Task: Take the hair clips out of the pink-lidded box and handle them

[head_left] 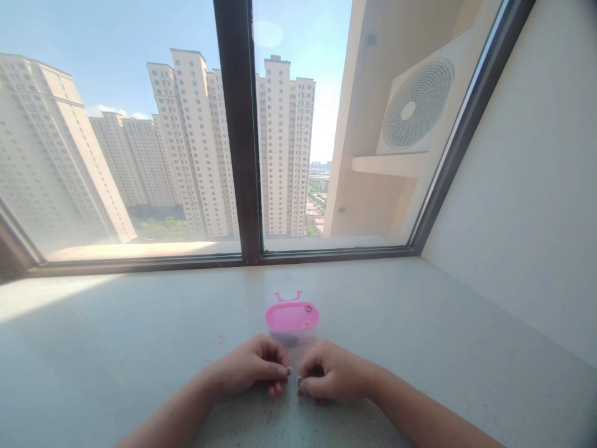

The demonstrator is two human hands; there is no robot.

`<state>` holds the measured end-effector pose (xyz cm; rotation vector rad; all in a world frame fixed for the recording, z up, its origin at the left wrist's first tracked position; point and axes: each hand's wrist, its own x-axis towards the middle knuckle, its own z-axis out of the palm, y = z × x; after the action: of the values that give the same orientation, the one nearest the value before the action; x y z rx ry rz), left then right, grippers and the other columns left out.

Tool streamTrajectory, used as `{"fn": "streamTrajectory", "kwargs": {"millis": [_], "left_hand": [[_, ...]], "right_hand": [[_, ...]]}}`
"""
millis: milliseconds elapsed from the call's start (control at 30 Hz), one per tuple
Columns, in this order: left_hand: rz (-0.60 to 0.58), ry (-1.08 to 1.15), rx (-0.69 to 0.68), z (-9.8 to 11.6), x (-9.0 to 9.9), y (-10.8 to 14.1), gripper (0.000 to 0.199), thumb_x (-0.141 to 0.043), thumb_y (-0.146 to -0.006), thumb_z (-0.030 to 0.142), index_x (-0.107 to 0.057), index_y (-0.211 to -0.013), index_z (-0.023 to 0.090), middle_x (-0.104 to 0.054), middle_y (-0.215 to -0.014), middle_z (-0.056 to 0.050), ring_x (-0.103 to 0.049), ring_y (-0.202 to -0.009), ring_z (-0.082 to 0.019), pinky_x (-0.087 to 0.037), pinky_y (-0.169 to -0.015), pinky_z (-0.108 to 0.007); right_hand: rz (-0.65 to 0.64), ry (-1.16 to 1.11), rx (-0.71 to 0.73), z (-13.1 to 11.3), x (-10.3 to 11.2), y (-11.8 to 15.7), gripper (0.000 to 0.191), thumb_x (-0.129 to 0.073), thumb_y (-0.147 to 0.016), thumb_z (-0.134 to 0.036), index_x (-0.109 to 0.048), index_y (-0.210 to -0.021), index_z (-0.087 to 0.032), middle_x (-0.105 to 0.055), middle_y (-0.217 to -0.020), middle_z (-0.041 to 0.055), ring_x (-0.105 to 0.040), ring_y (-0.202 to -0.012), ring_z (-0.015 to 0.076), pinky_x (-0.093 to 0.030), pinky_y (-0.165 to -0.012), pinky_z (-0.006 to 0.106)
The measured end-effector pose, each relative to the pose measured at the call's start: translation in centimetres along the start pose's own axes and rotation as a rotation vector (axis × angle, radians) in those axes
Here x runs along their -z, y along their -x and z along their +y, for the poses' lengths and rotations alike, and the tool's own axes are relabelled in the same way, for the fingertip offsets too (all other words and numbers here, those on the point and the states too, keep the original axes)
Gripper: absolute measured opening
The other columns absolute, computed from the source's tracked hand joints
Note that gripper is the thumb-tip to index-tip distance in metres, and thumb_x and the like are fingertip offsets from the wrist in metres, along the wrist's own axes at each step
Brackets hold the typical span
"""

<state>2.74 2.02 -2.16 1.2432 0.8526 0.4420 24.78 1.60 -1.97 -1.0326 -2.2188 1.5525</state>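
A small oval container with a pink lid [290, 317] stands on the pale windowsill [373, 311]. Its lower part looks clear, with something dark inside. A thin pink handle piece [288, 297] shows just behind it. Nearer to me, my left hand [259, 367] is closed in a pinch, thumb against forefinger. My right hand [333, 373] faces it, also pinched, with a narrow gap between the two. Whatever either hand holds at the fingertips is too small to make out. Faint pinkish rings [221, 339] lie on the sill to the left of the container.
Behind the sill rises a window with a dark frame [247, 155], its lower rail running across the back. A white wall [527, 186] bounds the right side. Outside are tall buildings and a fan unit. Sunlight falls on the sill's left end.
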Motion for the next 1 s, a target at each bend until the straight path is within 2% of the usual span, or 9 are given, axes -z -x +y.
{"fn": "streamTrajectory", "kwargs": {"millis": [333,1000], "left_hand": [[0.001,-0.017,0.01,-0.2,0.25,-0.03,0.027,-0.076,-0.065,0.035,-0.062,-0.076,0.014,-0.063,-0.061,0.001,-0.058,-0.054,-0.011,-0.044,-0.057,-0.023],[0.014,-0.012,-0.003,-0.01,0.12,0.09,0.026,-0.075,-0.065,0.033,-0.061,-0.074,0.013,-0.062,-0.059,0.001,-0.057,-0.053,-0.01,-0.044,-0.055,-0.023]], "right_hand": [[-0.001,-0.021,0.014,0.38,-0.12,-0.15,0.017,-0.054,-0.072,-0.014,-0.071,-0.075,-0.011,-0.057,-0.055,-0.0014,-0.052,-0.048,0.0069,-0.04,-0.046,0.015],[0.007,-0.047,0.011,0.28,-0.2,-0.27,0.018,-0.054,-0.07,-0.013,-0.071,-0.075,-0.011,-0.057,-0.056,-0.0013,-0.052,-0.048,0.007,-0.04,-0.047,0.015]]}}
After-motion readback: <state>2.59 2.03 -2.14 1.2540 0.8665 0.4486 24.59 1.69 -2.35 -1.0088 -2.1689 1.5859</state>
